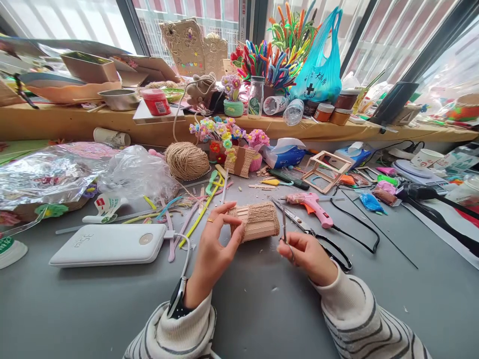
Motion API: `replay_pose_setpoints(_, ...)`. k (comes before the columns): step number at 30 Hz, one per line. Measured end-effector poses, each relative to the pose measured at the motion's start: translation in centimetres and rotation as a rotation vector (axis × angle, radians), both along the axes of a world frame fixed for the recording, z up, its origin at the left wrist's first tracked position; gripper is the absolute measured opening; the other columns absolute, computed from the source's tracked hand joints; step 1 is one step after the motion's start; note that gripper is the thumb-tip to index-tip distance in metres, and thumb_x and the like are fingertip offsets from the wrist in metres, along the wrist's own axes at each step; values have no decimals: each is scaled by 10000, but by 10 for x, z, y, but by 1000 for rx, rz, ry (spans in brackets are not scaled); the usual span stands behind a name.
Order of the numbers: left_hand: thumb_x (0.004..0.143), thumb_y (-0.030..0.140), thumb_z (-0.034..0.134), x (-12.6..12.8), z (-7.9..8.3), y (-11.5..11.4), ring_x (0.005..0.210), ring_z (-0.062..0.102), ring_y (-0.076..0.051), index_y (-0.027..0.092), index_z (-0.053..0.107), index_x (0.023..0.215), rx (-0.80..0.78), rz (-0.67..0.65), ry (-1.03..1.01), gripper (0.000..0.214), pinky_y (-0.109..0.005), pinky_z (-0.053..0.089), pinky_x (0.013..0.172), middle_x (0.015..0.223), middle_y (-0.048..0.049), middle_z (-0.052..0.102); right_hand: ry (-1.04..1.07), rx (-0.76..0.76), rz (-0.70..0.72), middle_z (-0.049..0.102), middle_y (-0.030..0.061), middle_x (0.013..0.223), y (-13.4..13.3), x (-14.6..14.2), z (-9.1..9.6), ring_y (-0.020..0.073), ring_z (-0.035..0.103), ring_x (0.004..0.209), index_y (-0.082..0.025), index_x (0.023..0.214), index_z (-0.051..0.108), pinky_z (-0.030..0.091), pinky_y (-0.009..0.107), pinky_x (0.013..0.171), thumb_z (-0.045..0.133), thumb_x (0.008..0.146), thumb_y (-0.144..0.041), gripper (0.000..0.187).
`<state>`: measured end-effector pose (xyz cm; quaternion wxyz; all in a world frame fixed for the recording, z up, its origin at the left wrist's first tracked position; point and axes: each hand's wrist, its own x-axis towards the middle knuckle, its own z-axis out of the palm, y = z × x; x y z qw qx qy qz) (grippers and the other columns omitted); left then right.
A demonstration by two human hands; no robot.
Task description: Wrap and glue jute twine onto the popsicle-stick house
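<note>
A small box-like piece of wooden craft sticks [263, 230], partly wrapped in jute twine, lies tilted on the grey table. My left hand [214, 249] grips its left end between thumb and fingers. Just to the right, my right hand [309, 255] is closed around small metal scissors [284, 227], blades pointing up beside the piece. Behind that hand lie larger scissors with black handles [339, 253]. A pink hot glue gun [316, 209] rests next to them. The underside of the wrapped piece is hidden.
To the left is a white power bank [108, 244] with a cable running by my left wrist. A ball of twine [187, 160], pipe-cleaner flowers [226, 132] and a wooden stick frame [327, 171] stand farther back. Jars and a blue bag [318, 60] crowd the sill.
</note>
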<state>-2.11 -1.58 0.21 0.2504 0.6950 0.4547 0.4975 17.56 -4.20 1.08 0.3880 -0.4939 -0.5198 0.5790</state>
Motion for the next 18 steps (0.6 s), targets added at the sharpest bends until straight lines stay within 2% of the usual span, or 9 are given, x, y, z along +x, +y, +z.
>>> replay_pose_setpoints(4, 823, 260, 537, 0, -1, 0, 1194, 476, -227, 191, 562, 809, -12, -10, -27, 75, -430, 391, 1002, 1220, -109, 522, 81, -36, 319, 385, -60, 449, -5, -20, -10, 49, 293, 416, -170, 542, 474, 213, 222, 429, 520, 580, -779, 612)
replay_pose_setpoints(6, 824, 260, 539, -1, -1, 1, 1194, 478, -227, 191, 569, 808, -16, -12, -42, 77, -430, 387, 1007, 1219, -106, 523, 113, -30, 412, 386, -63, 450, -5, -24, -16, 46, 290, 414, -160, 577, 496, 204, 217, 429, 476, 604, -793, 634)
replay_pose_setpoints(11, 811, 269, 557, -1, 0, 0, 1161, 505, -222, 193, 566, 833, -35, 7, -45, 80, -424, 405, 993, 1199, -104, 534, 155, 1, 484, 387, -64, 466, 0, -29, -20, 46, 296, 415, -154, 616, 508, 213, 211, 424, 431, 639, -792, 643)
replay_pose_setpoints(18, 808, 267, 560, -1, 2, -2, 1170, 499, -226, 195, 565, 823, -30, 13, -18, 74, -421, 409, 990, 1200, -104, 530, 188, -62, 516, 374, -69, 485, 1, -31, -15, 39, 239, 412, -153, 647, 510, 173, 211, 397, 404, 609, -824, 680)
